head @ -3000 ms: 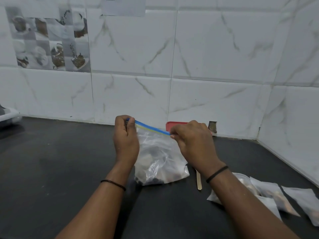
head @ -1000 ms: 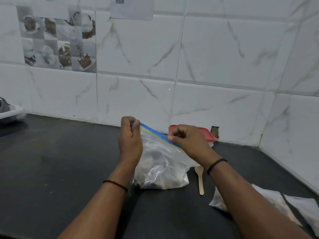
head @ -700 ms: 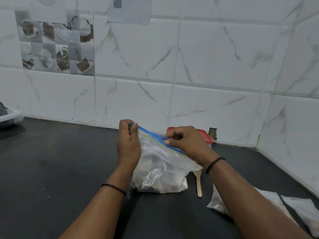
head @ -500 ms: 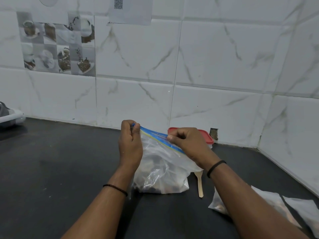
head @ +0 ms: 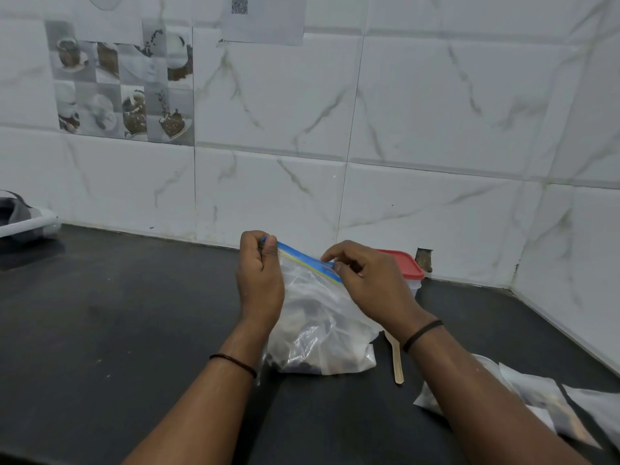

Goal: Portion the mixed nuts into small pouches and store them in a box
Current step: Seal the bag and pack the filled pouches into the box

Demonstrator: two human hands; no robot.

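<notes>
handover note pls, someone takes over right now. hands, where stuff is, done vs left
Left hand: pinches the left end of the zip-lock bag at its blue seal.
Right hand: pinches the seal mid-strip.
Bag of mixed nuts stands on the black counter.
Red-lidded box behind the right hand, lid on.
Wooden spoon lies right of the bag.
Small pouches lie at front right; contents unclear.
Left: open bag, portion, box the pouches.

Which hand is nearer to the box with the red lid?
Right. The right hand is just in front of the box; the left hand is farther away, across the zip bag.
</notes>
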